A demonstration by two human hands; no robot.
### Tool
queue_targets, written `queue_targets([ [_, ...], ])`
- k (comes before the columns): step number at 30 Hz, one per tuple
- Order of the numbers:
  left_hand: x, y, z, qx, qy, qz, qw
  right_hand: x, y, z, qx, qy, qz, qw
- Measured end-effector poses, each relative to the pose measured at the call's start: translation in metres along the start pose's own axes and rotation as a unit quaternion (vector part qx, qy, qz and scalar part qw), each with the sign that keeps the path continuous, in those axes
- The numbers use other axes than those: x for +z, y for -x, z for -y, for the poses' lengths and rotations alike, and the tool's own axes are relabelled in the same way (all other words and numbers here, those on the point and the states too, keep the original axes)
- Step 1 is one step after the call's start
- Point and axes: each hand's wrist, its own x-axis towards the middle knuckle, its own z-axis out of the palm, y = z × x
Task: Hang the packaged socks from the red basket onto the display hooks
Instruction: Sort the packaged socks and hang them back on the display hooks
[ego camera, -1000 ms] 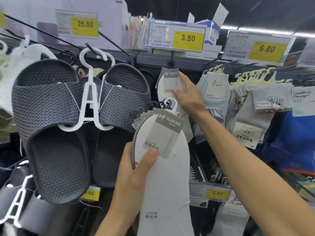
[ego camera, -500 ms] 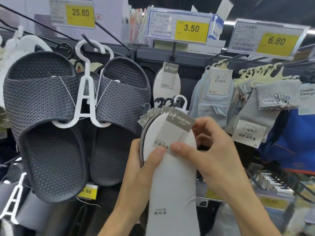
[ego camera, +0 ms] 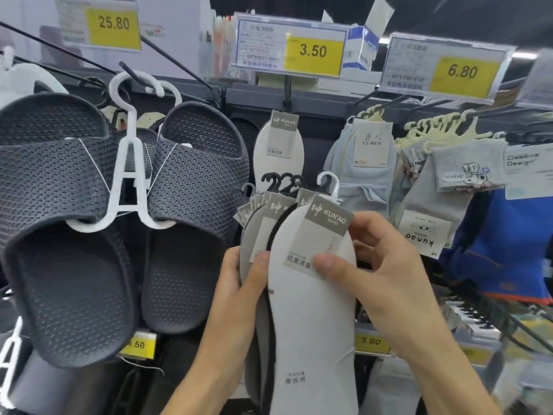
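**Progress: one pack hung, a stack left to hang**

One KUN'AO sock pack [ego camera: 279, 145] is hung on the display hook [ego camera: 286, 92] under the 3.50 tag [ego camera: 312, 50]. A fanned stack of packs [ego camera: 258, 226] is gripped by the left hand [ego camera: 239, 292]. Its front white pack [ego camera: 311, 310] is pinched by the right hand [ego camera: 386, 274].

Dark grey perforated rubber slippers [ego camera: 59, 181]: two, 9 o'clock, on one white plastic hanger [ego camera: 127, 187]. Yellow price tags [ego camera: 312, 52]: five legible, three at 12 o'clock, two at 6. Hanging white sock pack [ego camera: 279, 145]: one. Fanned white sock packs [ego camera: 311, 310]: number unclear. Hands: two, left hand [ego camera: 236, 298], right hand [ego camera: 389, 280].
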Motion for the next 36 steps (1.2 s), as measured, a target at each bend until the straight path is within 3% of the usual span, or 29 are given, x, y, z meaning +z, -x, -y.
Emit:
queue_targets([
  [8,-0.008,-0.001,-0.009,0.025,-0.014,-0.032,0.999,-0.01,-0.021,0.007,-0.007,-0.096,0.016,0.995],
  [20,-0.007,-0.007,-0.013,0.042,-0.001,-0.066,0.997,-0.005,-0.036,0.008,-0.04,-0.026,0.085,0.995],
  [29,-0.016,-0.001,-0.015,0.023,0.014,-0.042,0.999,-0.031,-0.078,0.016,-0.044,-0.071,-0.047,0.995],
  [33,-0.019,0.003,-0.017,0.016,-0.002,-0.036,0.999,-0.034,-0.103,0.018,-0.059,0.01,-0.093,0.994],
  [36,-0.017,0.002,-0.019,0.014,-0.012,-0.034,0.999,-0.024,-0.121,0.015,-0.072,0.066,-0.084,0.992],
])
